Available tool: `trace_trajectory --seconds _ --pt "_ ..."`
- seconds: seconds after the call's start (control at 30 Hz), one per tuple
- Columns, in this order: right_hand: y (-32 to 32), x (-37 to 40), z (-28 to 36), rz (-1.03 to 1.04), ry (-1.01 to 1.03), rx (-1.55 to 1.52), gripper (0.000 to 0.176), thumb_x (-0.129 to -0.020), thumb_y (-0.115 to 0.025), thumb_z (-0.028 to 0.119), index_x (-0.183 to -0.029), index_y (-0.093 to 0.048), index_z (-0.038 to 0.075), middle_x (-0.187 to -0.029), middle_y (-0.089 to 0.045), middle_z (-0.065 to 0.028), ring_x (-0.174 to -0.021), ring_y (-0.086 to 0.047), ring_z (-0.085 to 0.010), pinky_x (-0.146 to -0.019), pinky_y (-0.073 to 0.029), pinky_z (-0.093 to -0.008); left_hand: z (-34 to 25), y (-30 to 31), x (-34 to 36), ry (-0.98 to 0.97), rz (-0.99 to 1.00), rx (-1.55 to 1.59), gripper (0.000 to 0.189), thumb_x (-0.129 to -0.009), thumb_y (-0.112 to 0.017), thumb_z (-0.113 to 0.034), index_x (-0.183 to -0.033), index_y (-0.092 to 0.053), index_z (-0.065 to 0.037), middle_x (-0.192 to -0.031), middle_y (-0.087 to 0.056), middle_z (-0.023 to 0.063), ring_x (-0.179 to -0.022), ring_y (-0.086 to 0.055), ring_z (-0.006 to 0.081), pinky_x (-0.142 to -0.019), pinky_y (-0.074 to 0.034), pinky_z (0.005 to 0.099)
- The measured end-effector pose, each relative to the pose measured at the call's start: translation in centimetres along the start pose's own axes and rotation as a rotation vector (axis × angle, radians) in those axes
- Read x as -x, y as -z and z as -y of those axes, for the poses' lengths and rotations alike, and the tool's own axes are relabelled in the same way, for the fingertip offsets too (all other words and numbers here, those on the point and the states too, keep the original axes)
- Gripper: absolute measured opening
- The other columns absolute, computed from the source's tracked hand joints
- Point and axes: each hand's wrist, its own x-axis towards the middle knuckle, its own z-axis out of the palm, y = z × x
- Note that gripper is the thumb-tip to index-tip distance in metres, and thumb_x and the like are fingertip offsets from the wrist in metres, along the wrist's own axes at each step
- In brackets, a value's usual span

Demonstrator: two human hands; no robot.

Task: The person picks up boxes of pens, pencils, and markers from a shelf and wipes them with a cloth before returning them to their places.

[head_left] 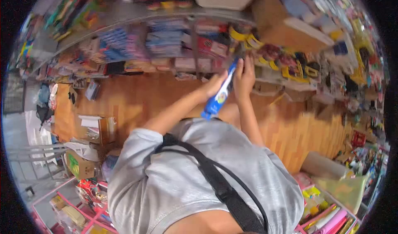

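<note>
A long, narrow blue and white package (pixel 222 94) slants in front of the grey shirt, between my two hands. On its left side, my left hand (pixel 216 84) is closed against the package at about mid-length. My right hand (pixel 244 74) is on the other side, near the package's upper end, with its fingers pointing up toward the shelf. Its fingers are blurred and lie close together along the package. Just beyond the right hand are yellow packs (pixel 244 37) on the shelf.
Shelves with stacked blue packs (pixel 166 39) run across the front. A large cardboard box (pixel 286 31) stands at upper right. On the wooden floor (pixel 128 93) are an open box (pixel 103 128) at left and a rolled item (pixel 323 165) at right. Pink-edged bins (pixel 78 205) are behind.
</note>
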Motion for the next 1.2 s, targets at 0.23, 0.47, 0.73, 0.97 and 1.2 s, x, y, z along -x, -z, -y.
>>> trace_trajectory --seconds 0.23,0.47,0.73,0.97,1.2 --pt "-6.2 6.9 11.7 0.149 0.478 -0.007 0.034 -0.078 -0.051 0.004 -0.112 -0.054 0.007 -0.121 -0.046 -0.0129 -0.113 -0.043 -0.0321 -0.093 -0.035 -0.0381 2.1 8.7 6.2 -0.422 -0.349 -0.03 0.038 -0.089 -0.034 -0.032 -0.097 -0.056 -0.003 -0.087 -0.057 0.0049 -0.076 -0.053 0.0136 -0.067 -0.045 0.0296" --pt "-11.0 8.5 15.9 0.043 0.544 -0.188 0.028 -0.082 -0.047 0.0 -0.109 -0.054 -0.001 -0.113 -0.052 -0.0178 -0.101 -0.052 -0.0288 -0.086 -0.04 -0.0327 -1.4 14.6 16.2 -0.178 -0.174 0.013 0.052 -0.088 -0.03 -0.048 -0.09 -0.058 -0.005 -0.069 -0.058 0.0041 -0.058 -0.053 0.0113 -0.054 -0.045 0.026" --pt "-13.5 6.7 16.7 0.442 -0.827 -1.431 0.039 -0.088 -0.04 0.031 -0.112 -0.049 0.002 -0.107 -0.055 -0.0097 -0.095 -0.054 -0.0238 -0.085 -0.041 -0.037 -3.3 17.0 20.6 -0.373 -0.321 0.614 0.033 -0.081 -0.056 -0.034 -0.091 -0.054 -0.004 -0.079 -0.059 0.0043 -0.063 -0.057 0.0104 -0.053 -0.047 0.0252" --pt "-15.4 10.4 21.8 0.643 -0.98 -1.538 0.033 -0.084 -0.047 0.035 -0.096 -0.056 0.005 -0.083 -0.06 -0.0062 -0.078 -0.057 -0.0176 -0.072 -0.046 -0.0294 -1.4 18.4 19.5 -0.532 -0.898 -0.304 0.048 -0.085 -0.044 -0.044 -0.097 -0.053 0.002 -0.082 -0.058 0.0154 -0.079 -0.056 0.0272 -0.071 -0.042 0.0354" --pt "-15.1 13.1 22.4 0.762 -0.715 -1.085 0.041 -0.083 -0.048 0.035 -0.099 -0.054 -0.002 -0.083 -0.061 -0.0084 -0.065 -0.059 -0.018 -0.061 -0.049 -0.0294 -8.4 21.2 22.3 -0.786 -1.23 -0.094 0.039 -0.087 -0.044 -0.036 -0.08 -0.049 0.002 -0.065 -0.051 0.0116 -0.061 -0.046 0.0199 -0.058 -0.038 0.033"
